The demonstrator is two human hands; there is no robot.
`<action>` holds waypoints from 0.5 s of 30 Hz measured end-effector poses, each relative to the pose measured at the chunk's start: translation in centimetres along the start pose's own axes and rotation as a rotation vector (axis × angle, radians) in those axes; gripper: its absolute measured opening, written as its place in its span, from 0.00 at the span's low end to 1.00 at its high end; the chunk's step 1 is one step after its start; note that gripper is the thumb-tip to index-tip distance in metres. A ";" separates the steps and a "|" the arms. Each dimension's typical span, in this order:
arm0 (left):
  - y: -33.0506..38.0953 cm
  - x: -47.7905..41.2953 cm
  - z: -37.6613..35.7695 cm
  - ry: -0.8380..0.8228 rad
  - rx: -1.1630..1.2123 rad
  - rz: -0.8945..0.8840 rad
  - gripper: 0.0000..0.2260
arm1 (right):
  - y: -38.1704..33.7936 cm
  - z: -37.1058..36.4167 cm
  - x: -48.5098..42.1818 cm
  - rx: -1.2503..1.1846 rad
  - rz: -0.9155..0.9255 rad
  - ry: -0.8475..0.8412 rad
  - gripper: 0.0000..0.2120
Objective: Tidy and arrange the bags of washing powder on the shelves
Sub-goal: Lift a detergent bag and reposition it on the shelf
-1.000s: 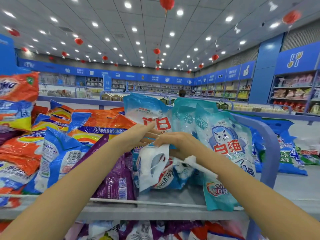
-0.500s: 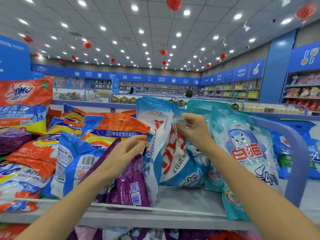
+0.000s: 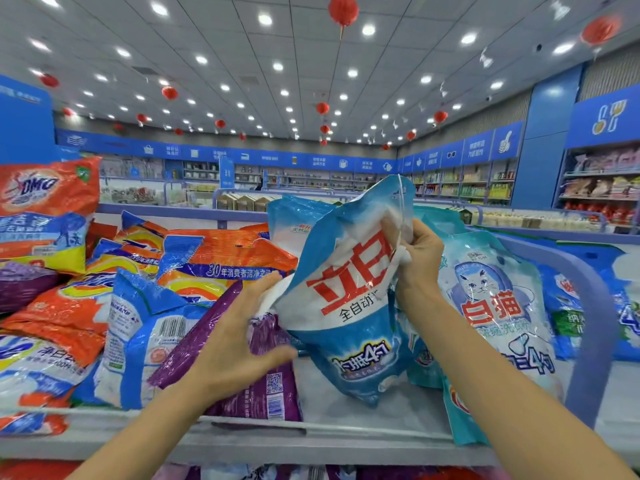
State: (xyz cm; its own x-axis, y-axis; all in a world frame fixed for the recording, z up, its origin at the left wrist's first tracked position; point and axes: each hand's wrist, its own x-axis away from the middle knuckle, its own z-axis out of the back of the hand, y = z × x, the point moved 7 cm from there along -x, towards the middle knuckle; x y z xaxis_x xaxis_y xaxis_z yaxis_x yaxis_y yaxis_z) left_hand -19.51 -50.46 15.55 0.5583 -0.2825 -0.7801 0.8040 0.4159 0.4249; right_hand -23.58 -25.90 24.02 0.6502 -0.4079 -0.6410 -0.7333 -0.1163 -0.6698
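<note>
A blue and white washing powder bag with red lettering [image 3: 349, 306] stands tilted above the grey shelf [image 3: 363, 407]. My right hand [image 3: 414, 258] grips its upper right edge. My left hand [image 3: 239, 344] has straight fingers touching the bag's lower left corner and lies over a purple bag [image 3: 256, 382]. To the right leans a pale blue bag with a cat picture [image 3: 491, 306]. Orange bags [image 3: 221, 261] and a blue and white bag [image 3: 145, 344] are piled on the left.
A curved blue-grey end rail [image 3: 588, 327] closes the shelf on the right, with more blue bags [image 3: 568, 317] beyond it. A metal front rail [image 3: 329, 427] runs along the shelf edge. More bags show on the shelf below [image 3: 242, 472]. Store aisles fill the background.
My right hand has lifted the blue and white bag from lying face down to upright with its red lettering facing me. My left hand moved down to its lower left corner.
</note>
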 end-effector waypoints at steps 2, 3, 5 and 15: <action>0.5 -0.5 1.6 0.247 0.044 0.007 0.11 | 0.3 0.2 0.7 -0.032 -0.045 0.038 0.11; 0.7 -0.8 2.3 0.355 0.074 0.032 0.04 | 0.4 0.3 1.0 -0.026 -0.060 0.052 0.11; 0.1 -1.5 3.5 0.537 0.145 0.146 0.16 | 0.4 0.6 1.4 0.025 -0.095 0.064 0.09; -1.7 -7.4 3.0 0.793 0.608 0.409 0.16 | -0.8 2.4 1.7 0.268 -0.145 -0.187 0.03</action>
State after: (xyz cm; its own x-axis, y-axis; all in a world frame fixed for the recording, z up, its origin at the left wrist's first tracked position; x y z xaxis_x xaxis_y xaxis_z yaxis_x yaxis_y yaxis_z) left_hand -24.42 -51.66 21.92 0.6916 0.5121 -0.5094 0.6755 -0.2090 0.7071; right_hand -21.36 -24.30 22.57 0.7871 -0.2285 -0.5729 -0.5686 0.0913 -0.8176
